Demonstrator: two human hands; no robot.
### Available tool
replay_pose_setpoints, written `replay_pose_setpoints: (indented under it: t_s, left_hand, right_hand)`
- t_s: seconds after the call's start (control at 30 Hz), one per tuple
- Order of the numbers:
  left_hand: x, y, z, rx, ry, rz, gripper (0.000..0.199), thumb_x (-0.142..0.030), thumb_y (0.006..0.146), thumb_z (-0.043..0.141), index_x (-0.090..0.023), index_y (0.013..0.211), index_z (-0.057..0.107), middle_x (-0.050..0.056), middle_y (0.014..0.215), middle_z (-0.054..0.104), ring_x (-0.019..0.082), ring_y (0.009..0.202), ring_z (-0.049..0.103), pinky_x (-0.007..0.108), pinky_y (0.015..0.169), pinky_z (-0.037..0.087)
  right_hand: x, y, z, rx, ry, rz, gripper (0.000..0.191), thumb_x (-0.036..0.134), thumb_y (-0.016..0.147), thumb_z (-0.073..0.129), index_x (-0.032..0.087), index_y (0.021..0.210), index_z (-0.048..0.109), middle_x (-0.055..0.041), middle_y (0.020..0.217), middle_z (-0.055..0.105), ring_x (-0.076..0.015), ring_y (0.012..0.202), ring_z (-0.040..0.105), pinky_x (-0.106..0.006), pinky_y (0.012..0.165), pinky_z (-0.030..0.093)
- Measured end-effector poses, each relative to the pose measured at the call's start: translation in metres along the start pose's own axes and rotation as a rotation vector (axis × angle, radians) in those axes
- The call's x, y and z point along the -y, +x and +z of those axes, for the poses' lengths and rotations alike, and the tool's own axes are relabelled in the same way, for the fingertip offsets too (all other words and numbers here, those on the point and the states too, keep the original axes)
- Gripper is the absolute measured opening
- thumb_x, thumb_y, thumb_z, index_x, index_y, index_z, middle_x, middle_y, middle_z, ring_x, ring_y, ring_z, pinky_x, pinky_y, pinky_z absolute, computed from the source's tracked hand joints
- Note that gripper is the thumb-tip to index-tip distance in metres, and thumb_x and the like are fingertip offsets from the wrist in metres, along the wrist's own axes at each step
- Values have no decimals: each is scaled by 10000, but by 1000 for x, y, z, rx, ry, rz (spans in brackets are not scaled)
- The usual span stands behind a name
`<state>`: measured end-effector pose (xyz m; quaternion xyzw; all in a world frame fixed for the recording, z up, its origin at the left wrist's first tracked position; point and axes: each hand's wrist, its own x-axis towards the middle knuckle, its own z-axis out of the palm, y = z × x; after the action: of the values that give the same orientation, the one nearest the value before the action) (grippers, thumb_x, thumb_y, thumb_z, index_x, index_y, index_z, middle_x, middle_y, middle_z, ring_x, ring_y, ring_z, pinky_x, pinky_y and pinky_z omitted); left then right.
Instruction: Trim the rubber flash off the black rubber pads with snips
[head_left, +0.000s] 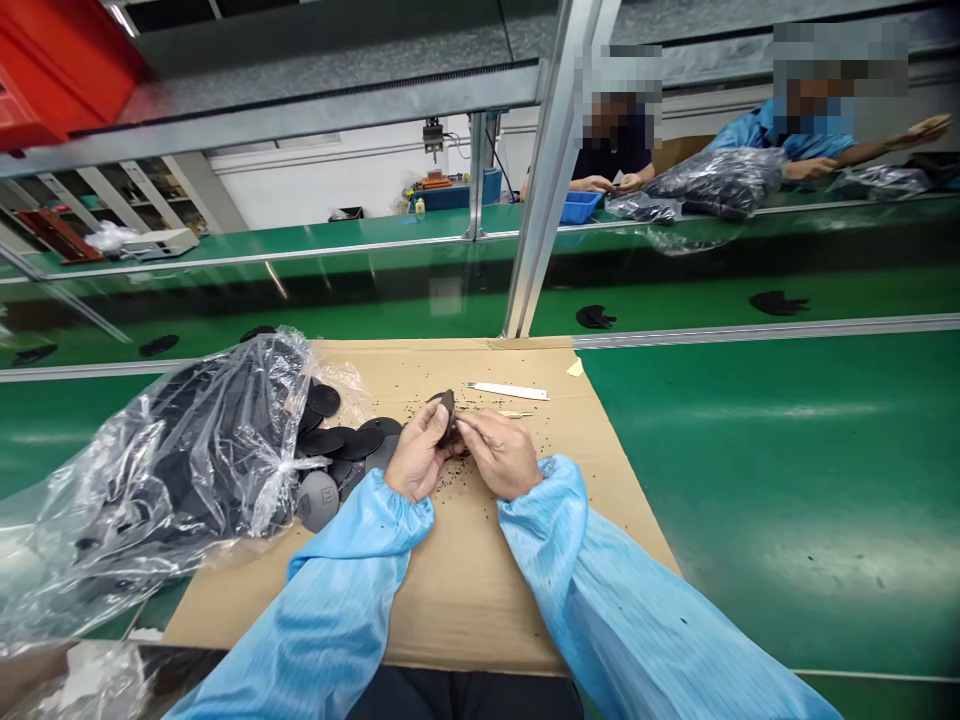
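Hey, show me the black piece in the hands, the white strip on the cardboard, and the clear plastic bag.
Black piece (448, 412), head view, on its exposed edge between the fingers.
White strip (508, 391), head view, on its middle.
Clear plastic bag (202, 450), head view, on its middle, over the dark discs inside.

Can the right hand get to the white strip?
Probably yes. The right hand sits just below the white strip on the cardboard, and only a slim tool lies between. It may need to release the black piece.

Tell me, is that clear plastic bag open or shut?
The plastic bag looks open: black discs lie outside its loose mouth on the cardboard sheet.
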<state>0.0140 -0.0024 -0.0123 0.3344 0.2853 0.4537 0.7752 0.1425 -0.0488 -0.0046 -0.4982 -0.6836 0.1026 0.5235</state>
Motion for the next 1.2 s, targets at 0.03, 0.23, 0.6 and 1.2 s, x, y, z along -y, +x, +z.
replay_pose_setpoints:
  t_s: [0.03, 0.23, 0.6, 1.2]
  left_hand:
    - [0, 1, 1, -30, -10, 49, 396, -354, 671, 803, -167, 978, 638, 34, 931, 656, 144, 849, 610, 305, 843, 499]
    - [-2, 3, 3, -61, -29, 137, 417, -216, 621, 830, -151, 981, 631, 60, 1005, 683, 194, 1017, 611, 343, 946, 448]
    - [2, 4, 2, -159, -14, 145, 466, -238, 557, 859, -120, 966, 667, 95, 977, 704, 227, 935, 645, 390, 926, 460]
    - [0, 2, 2, -119, -82, 27, 514, -305, 555, 859, -103, 985, 661, 100, 951, 704, 215, 888, 648, 362, 866, 489]
  right_hand:
    - [1, 0, 0, -11, 46, 44, 302, 335, 947, 446, 207, 1012, 712, -72, 895, 692, -181, 804, 635, -312, 768, 524]
    - [-11, 1, 5, 15, 319, 379, 370, 480, 866, 547, 143, 880, 701, -35, 686, 622, -154, 596, 573, -279, 570, 503]
    - [-20, -1, 11, 65, 503, 506, 442, 487, 781, 659, 136, 1049, 659, -56, 835, 652, -152, 667, 578, -277, 590, 520]
    - [-16, 0, 13, -13, 492, 539, 388, 513, 722, 693, 154, 864, 667, -15, 676, 613, -119, 542, 509, -245, 493, 458]
